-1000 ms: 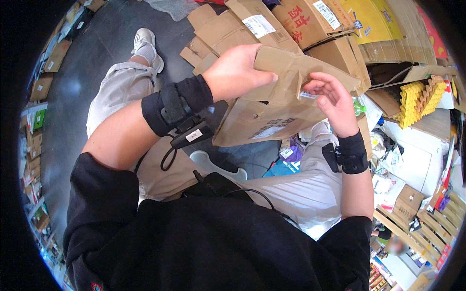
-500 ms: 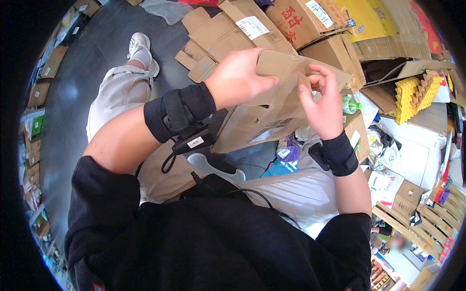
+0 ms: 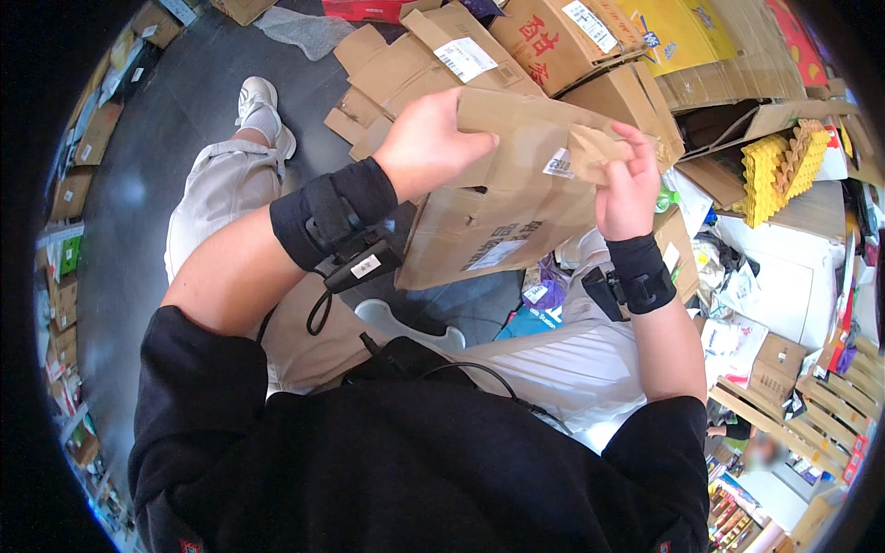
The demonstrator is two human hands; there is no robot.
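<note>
A brown cardboard box [image 3: 516,157] is tilted in front of me, above my lap. My left hand [image 3: 431,146] grips its upper left edge, thumb on the face toward me and fingers hidden behind. At the box's upper right, my right hand [image 3: 629,189] pinches a crinkled tan strip of packing tape [image 3: 595,152], partly lifted off the cardboard. Beside the strip shows a small white barcode label [image 3: 559,163]. Lower on the box are dark print and a white label [image 3: 496,255].
Flattened cartons [image 3: 415,69] and other boxes [image 3: 553,37] pile up ahead. Yellow egg-tray-like sheets [image 3: 774,175] and a green bottle [image 3: 666,197] lie at the right. Below the box are a white stool [image 3: 406,327] and a blue bag [image 3: 530,321]. Shelves line the far left.
My right hand has moved slightly up and right, lifting the tape strip and uncovering the barcode label. My left hand and the box have shifted a little left.
</note>
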